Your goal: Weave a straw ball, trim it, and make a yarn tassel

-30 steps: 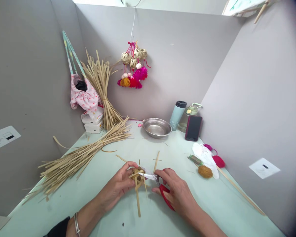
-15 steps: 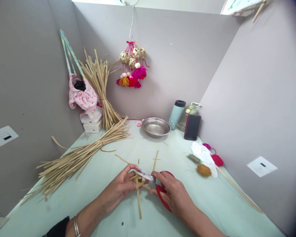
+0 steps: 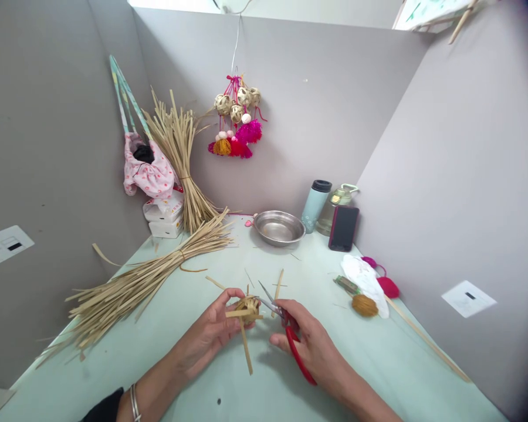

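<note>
My left hand (image 3: 211,331) pinches a small woven straw ball (image 3: 247,307) just above the pale green table (image 3: 378,363). Loose strip ends stick out of the ball, one long end hanging toward me. My right hand (image 3: 310,343) grips red-handled scissors (image 3: 286,334), its fingers through the loops. The scissor blades are spread apart and point up and left, right beside the ball. Several short cut straw pieces (image 3: 278,283) lie on the table just beyond the hands.
A tied straw bundle (image 3: 145,278) lies at the left, another stands in the back corner (image 3: 182,158) by a pink bag (image 3: 149,170) and white boxes. A steel bowl (image 3: 279,227), tumbler (image 3: 315,205), phone (image 3: 344,227), yarn balls (image 3: 364,305) sit right. Tasselled balls (image 3: 237,117) hang behind.
The scissor blades were closed against the ball's strips; now they are spread apart and tilted upward. The ball has turned slightly in my left hand.
</note>
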Demonstrator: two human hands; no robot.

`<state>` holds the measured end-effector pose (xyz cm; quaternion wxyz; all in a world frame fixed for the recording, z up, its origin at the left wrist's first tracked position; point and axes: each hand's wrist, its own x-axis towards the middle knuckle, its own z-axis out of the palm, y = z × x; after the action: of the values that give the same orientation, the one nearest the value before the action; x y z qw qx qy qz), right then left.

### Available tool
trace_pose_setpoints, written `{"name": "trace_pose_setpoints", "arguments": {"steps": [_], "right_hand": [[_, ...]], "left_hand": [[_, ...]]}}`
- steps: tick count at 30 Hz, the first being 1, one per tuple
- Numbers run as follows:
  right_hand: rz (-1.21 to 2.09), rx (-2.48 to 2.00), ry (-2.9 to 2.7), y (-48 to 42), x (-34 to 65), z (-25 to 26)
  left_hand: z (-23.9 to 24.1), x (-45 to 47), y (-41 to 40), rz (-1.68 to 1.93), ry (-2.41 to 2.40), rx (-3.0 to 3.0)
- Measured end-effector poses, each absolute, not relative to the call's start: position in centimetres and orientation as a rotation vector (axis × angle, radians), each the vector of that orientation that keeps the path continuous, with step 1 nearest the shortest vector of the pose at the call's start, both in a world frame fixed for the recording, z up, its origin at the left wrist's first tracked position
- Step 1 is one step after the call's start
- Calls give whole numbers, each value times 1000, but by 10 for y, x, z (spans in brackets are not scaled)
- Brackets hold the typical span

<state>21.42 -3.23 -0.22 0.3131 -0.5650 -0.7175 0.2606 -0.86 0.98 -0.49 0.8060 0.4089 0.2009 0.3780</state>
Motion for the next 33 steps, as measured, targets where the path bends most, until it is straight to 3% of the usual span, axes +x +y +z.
{"name": "trace_pose_setpoints", "arguments": {"steps": [11,27,33], "right_hand": [[461,-1524,-2130,-38,203,5],[856,-1390,-1944,-36,206,3],[636,-1560,-1865,-28,216,-9]], "left_hand": [[-3,-2,4,763,473,925],[-3,-3,5,747,500,926],[-1,-6,9,885,657,943]]}}
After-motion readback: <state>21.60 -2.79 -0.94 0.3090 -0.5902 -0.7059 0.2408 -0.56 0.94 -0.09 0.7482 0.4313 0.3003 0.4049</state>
